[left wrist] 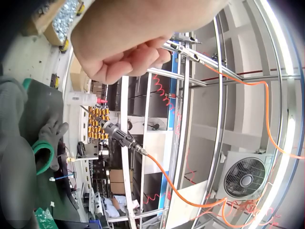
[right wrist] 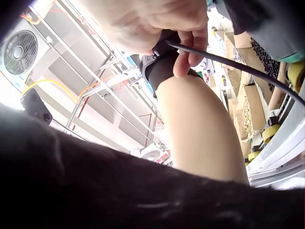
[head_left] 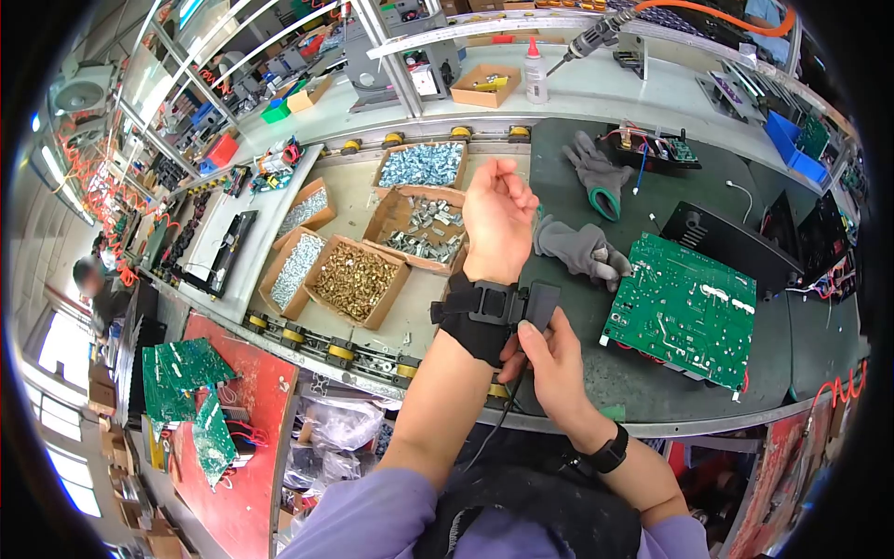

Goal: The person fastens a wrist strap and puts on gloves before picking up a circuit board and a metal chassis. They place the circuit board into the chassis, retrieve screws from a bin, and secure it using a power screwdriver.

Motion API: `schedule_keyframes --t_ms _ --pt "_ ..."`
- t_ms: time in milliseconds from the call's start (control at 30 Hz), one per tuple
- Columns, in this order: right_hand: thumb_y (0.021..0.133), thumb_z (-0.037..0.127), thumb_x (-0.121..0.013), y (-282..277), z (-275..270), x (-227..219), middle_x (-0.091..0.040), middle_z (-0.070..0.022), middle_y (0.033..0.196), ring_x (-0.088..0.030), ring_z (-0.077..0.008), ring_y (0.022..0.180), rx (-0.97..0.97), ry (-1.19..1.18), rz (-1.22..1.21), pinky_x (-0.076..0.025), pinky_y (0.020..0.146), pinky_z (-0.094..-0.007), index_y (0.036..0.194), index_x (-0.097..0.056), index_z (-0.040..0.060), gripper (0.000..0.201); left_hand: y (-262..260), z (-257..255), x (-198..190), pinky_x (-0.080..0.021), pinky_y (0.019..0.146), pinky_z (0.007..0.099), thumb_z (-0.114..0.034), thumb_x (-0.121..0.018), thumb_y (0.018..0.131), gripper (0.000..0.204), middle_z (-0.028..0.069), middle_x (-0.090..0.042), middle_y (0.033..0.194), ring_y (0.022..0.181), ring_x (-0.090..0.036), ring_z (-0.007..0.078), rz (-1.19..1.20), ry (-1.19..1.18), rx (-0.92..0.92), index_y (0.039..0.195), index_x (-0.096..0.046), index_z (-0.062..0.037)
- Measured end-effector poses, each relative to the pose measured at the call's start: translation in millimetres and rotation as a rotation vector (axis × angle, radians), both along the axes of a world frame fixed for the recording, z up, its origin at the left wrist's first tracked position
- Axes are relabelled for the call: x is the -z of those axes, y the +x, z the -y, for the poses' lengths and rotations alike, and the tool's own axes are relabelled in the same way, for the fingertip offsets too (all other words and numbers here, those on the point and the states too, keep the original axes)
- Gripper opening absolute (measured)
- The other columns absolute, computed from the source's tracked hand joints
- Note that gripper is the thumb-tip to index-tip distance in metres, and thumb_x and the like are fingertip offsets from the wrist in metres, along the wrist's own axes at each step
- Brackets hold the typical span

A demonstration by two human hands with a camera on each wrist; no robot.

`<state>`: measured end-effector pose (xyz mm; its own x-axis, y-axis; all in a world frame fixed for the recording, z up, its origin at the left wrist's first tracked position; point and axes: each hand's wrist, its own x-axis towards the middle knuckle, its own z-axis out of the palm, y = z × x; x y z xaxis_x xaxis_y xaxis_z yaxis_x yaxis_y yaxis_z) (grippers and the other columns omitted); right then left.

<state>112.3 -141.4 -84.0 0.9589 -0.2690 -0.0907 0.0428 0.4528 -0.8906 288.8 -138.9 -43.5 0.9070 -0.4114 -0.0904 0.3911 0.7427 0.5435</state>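
Note:
My left hand (head_left: 500, 219) is raised palm up over the bench, its fingers loosely curled around nothing; the left wrist view shows the same hand (left wrist: 138, 43) from below. A black strap (head_left: 458, 307) goes around the left wrist, with a dark box-shaped wrist device (head_left: 540, 305) on it. My right hand (head_left: 556, 365) pinches the lower side of this device between thumb and fingers. In the right wrist view the right hand (right wrist: 152, 24) lies against the strap (right wrist: 162, 69), and a black cable (right wrist: 238, 66) runs away from it.
Boxes of brass-coloured screws (head_left: 357, 282), silver screws (head_left: 296, 270) and metal clips (head_left: 419, 219) stand on the left. Grey gloves (head_left: 582, 250) and a green circuit board (head_left: 684, 307) lie on the dark mat (head_left: 577, 349). Behind are a bottle (head_left: 535, 74) and a hanging power screwdriver (head_left: 596, 35).

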Motion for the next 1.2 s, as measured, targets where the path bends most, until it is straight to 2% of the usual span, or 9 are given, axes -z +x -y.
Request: schedule_keyframes --t_ms 67,267,367,433,533,667,967,1133,1200 --pt "0.097 0.019 -0.052 -0.8 0.2 0.9 -0.060 -0.0113 0.075 -0.061 -0.0170 0.053 0.027 -0.014 -0.007 -0.048 0.048 -0.0268 0.105 -0.043 -0.0015 0.024 2.1 -0.3 7.9 -0.032 0.059 0.0277 -0.026 -0.046 0.097 0.022 -0.0005 -0.040 0.059 0.057 -0.036 0.0129 -0.038 -0.014 0.046 0.087 -0.053 -0.0086" --pt "0.096 0.022 -0.054 -5.9 -3.2 5.2 -0.059 -0.0104 0.069 -0.058 -0.0167 0.045 -0.010 -0.053 -0.043 -0.046 0.045 -0.0260 0.105 -0.043 -0.0012 0.027 10.3 3.1 -1.5 -0.029 0.052 0.0235 -0.028 -0.047 0.098 0.029 -0.0026 -0.045 0.056 0.053 -0.037 0.0072 0.462 0.431 -0.464 0.081 -0.058 -0.0073" --pt "0.094 0.023 -0.058 -2.1 2.7 6.5 -0.060 -0.0141 0.085 -0.064 -0.0183 0.065 -0.107 -0.031 -0.074 -0.050 0.056 -0.0298 0.112 -0.043 -0.0017 0.034 17.2 4.5 -1.0 -0.027 0.048 0.0216 -0.027 -0.049 0.098 0.032 -0.0033 -0.046 0.054 0.050 -0.036 0.0044 0.599 0.473 -0.547 0.077 -0.060 -0.0058" --pt "0.088 0.022 -0.066 0.4 -0.4 9.9 -0.056 -0.0170 0.106 -0.059 -0.0240 0.093 0.353 -0.612 0.088 -0.049 0.076 -0.0375 0.121 -0.043 -0.0002 0.046 20.4 1.5 0.1 -0.027 0.048 0.0217 -0.024 -0.049 0.098 0.031 -0.0038 -0.045 0.052 0.050 -0.035 0.0039 0.618 0.494 -0.607 0.076 -0.060 -0.0051" --pt "0.080 0.023 -0.072 0.6 12.8 -9.6 -0.048 -0.0173 0.119 -0.048 -0.0295 0.107 0.502 -1.074 0.287 -0.041 0.089 -0.0431 0.123 -0.048 0.0035 0.054 12.7 3.2 1.3 -0.027 0.048 0.0219 -0.023 -0.049 0.098 0.031 -0.0038 -0.044 0.051 0.050 -0.036 0.0036 0.685 0.605 -0.658 0.076 -0.060 -0.0042" --pt "0.071 0.018 -0.076 12.4 17.8 -20.9 -0.056 -0.0095 0.104 -0.051 -0.0278 0.093 0.374 -1.290 0.311 -0.038 0.080 -0.0384 0.108 -0.059 0.0055 0.042 1.1 12.3 3.6 -0.028 0.048 0.0224 -0.022 -0.050 0.097 0.031 -0.0037 -0.044 0.051 0.050 -0.038 0.0035 0.642 0.681 -0.607 0.075 -0.060 -0.0032" --pt "0.070 0.009 -0.075 5.0 8.8 -9.3 -0.059 -0.0069 0.094 -0.054 -0.0260 0.081 0.323 -1.139 0.436 -0.039 0.072 -0.0362 0.097 -0.060 0.0044 0.031 12.8 15.9 9.0 -0.029 0.047 0.0275 -0.021 -0.051 0.094 0.030 -0.0011 -0.045 0.052 0.049 -0.037 0.0065 0.663 0.761 -0.728 0.074 -0.060 -0.0001" --pt "0.075 0.007 -0.071 13.3 30.8 -9.4 -0.058 -0.0073 0.081 -0.055 -0.0231 0.068 0.112 -0.867 0.259 -0.043 0.068 -0.0349 0.091 -0.062 0.0030 0.019 6.5 8.4 24.9 -0.030 0.046 0.0225 -0.027 -0.053 0.094 0.029 -0.0009 -0.047 0.053 0.048 -0.040 0.0076 0.014 0.381 -0.244 0.077 -0.060 -0.0046" --pt "0.076 0.007 -0.071 16.1 26.9 -17.0 -0.055 -0.0071 0.080 -0.055 -0.0238 0.071 0.129 -0.785 0.225 -0.044 0.069 -0.0364 0.090 -0.062 0.0022 0.018 6.8 10.5 25.9 -0.030 0.046 0.0225 -0.027 -0.053 0.094 0.028 -0.0008 -0.047 0.053 0.048 -0.040 0.0077 0.058 0.396 -0.267 0.078 -0.060 -0.0048"
